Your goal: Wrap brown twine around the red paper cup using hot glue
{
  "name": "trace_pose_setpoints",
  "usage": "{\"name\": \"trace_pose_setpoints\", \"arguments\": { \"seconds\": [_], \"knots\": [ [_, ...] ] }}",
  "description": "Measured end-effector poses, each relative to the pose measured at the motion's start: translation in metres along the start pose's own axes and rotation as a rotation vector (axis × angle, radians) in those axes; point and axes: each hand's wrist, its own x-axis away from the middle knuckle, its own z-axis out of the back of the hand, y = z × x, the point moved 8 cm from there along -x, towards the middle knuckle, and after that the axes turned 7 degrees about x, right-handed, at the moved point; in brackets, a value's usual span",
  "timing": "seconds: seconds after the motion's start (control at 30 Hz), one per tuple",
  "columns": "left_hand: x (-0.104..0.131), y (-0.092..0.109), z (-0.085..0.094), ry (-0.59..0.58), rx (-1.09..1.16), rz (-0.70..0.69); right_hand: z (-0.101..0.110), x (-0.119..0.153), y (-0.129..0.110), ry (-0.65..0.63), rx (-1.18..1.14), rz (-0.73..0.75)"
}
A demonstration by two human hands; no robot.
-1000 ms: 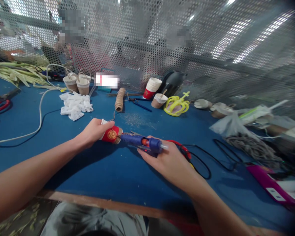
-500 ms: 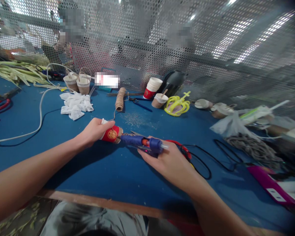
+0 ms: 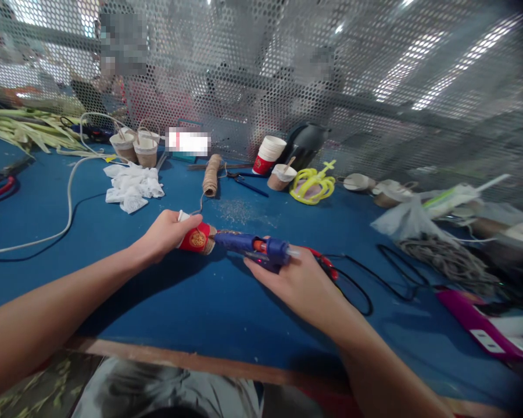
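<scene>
My left hand (image 3: 168, 232) grips a red paper cup (image 3: 197, 238) lying on its side, its white rim toward my palm and brown twine around the other end. Twine runs from the cup up to a twine roll (image 3: 211, 175). In my right hand (image 3: 303, 284) is a blue glue gun (image 3: 248, 244), its nozzle at the twine-wrapped end of the cup; whether they touch is hard to tell. A clear glue stick pokes out of the gun's back. Red handles show behind my right hand.
Beyond my hands on the blue table (image 3: 157, 307) are white cloth (image 3: 133, 186), twine-wrapped cups (image 3: 146, 152), stacked red cups (image 3: 269, 155), blue-handled pliers (image 3: 253, 184) and a yellow crown-like piece (image 3: 312, 187). Grey cord (image 3: 448, 264) and a purple object (image 3: 483, 325) lie right; red-handled pliers (image 3: 2, 190) left.
The glue gun has tilted slightly, and its nozzle has shifted a little upward against the cup's twine-wrapped end. Both hands keep their holds; the whole view has shifted slightly.
</scene>
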Motion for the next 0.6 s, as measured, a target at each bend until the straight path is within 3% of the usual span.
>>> {"name": "trace_pose_setpoints", "arguments": {
  "seconds": [0.6],
  "knots": [
    [-0.001,0.001,0.002,0.001,-0.050,-0.083,-0.002,-0.010,0.012,0.013,-0.119,-0.079]
  ]
}}
